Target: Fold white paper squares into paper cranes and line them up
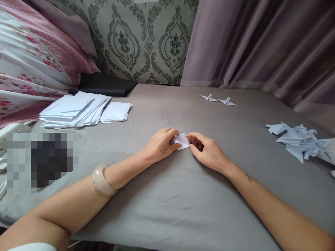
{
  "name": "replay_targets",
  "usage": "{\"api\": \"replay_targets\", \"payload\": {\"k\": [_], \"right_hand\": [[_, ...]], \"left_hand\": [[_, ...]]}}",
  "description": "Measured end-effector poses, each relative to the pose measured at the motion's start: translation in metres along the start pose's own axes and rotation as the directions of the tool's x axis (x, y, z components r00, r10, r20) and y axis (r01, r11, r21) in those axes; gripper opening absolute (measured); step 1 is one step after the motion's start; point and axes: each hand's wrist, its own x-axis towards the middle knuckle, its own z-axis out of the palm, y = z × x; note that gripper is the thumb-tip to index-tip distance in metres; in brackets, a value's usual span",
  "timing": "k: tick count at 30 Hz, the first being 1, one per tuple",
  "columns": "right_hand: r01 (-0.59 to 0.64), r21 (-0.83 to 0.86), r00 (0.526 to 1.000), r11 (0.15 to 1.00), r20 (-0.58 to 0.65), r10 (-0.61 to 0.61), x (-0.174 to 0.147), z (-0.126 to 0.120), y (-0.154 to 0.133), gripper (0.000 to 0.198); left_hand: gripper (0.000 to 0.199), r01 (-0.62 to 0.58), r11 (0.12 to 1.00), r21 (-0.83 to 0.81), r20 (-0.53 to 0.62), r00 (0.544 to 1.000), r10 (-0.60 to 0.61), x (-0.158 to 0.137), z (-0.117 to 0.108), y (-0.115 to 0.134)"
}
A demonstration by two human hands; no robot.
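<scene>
A small folded piece of white paper lies between my two hands, low over the grey cloth in the middle of the view. My left hand pinches its left side between thumb and fingers. At the right side, my right hand grips the paper's edge with thumb and fingertips, the other fingers curled. The paper's left edge is partly hidden by my left fingers. A pale bangle sits on my left forearm.
White paper sheets are stacked at the left, with smaller paper squares beside them. Two folded paper birds stand at the back. Several more folded papers are heaped at right. A grey cloth covers the surface; purple curtains hang behind.
</scene>
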Motion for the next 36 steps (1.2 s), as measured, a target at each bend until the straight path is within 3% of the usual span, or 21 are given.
{"api": "replay_targets", "payload": {"k": [6,9,11,13,15,18,20,23,28,36], "right_hand": [[0.017,-0.006,1.000,1.000,0.025,-0.017,0.000,0.000,0.000,0.029],[0.027,-0.005,0.998,1.000,0.048,-0.027,0.001,-0.002,-0.002,0.026],[0.017,0.011,0.998,1.000,0.058,-0.018,0.002,-0.003,-0.002,0.026],[-0.005,0.037,0.999,0.999,0.048,0.003,0.003,-0.003,-0.002,0.028],[-0.039,0.065,0.999,0.997,0.027,0.038,0.004,-0.004,-0.001,0.030],[-0.088,0.093,0.996,0.992,0.015,0.087,0.004,-0.004,-0.001,0.026],[-0.091,0.102,0.996,0.991,0.010,0.090,0.003,-0.004,-0.003,0.024],[-0.048,0.106,0.998,0.993,-0.029,0.052,0.003,-0.003,-0.005,0.024],[0.035,0.088,0.991,0.995,-0.128,-0.024,0.003,0.000,-0.010,0.023],[0.103,0.028,0.964,0.994,-0.250,-0.092,0.002,0.005,-0.019,0.016]], "left_hand": [[0.007,-0.025,0.993,-0.115,-0.006,1.000,0.024,0.001,0.002,-0.005],[0.006,-0.031,0.966,-0.255,-0.041,0.999,0.021,0.004,0.003,-0.009],[0.008,0.004,0.906,-0.423,-0.081,0.996,-0.042,0.007,0.003,-0.010],[0.014,0.072,0.759,-0.647,-0.056,0.988,-0.142,0.010,0.002,-0.010],[0.018,0.142,0.542,-0.828,0.020,0.974,-0.224,0.012,0.001,-0.009],[0.018,0.185,0.260,-0.948,0.097,0.944,-0.316,0.015,0.000,-0.007],[0.016,0.201,0.131,-0.971,0.144,0.926,-0.350,0.015,-0.002,-0.006],[0.012,0.213,0.012,-0.977,0.196,0.917,-0.346,0.016,-0.005,-0.003],[0.008,0.186,-0.061,-0.981,0.195,0.938,-0.285,0.015,-0.008,0.002],[0.009,0.176,-0.008,-0.984,0.173,0.955,-0.241,0.014,-0.005,0.007]]}}
